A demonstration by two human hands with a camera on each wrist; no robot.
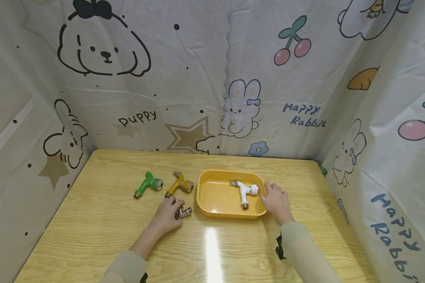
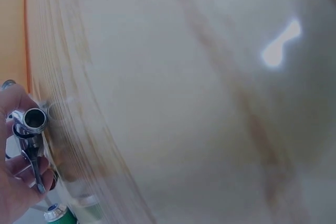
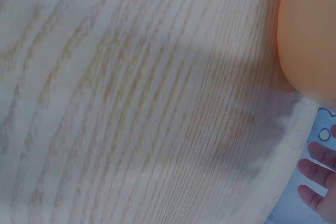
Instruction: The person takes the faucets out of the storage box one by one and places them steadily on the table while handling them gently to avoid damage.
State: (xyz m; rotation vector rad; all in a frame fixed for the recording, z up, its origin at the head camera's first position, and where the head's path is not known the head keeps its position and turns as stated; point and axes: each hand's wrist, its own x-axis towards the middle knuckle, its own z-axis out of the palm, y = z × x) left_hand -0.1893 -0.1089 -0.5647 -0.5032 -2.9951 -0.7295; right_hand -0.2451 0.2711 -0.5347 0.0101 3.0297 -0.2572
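Note:
My left hand [image 1: 168,216] grips a chrome tap [image 1: 184,212] low over the table. The left wrist view shows the shiny tap [image 2: 34,121] between the thumb and fingers, its round threaded end facing the camera. My right hand [image 1: 277,200] is at the right rim of a yellow tray [image 1: 212,214], its thumb side touching the rim. In the right wrist view the fingers [image 3: 315,172] are spread and loosely straight. Inside the tray lies a white tap [image 1: 244,191]. A yellow tap [image 1: 177,184] lies just beyond my left hand, and a green tap [image 1: 147,184] lies left of it.
The wooden table [image 1: 102,220] ends at a printed curtain [image 1: 184,90] at the back, with more curtain on both sides. A bright light reflection [image 1: 212,251] runs down the table's front middle.

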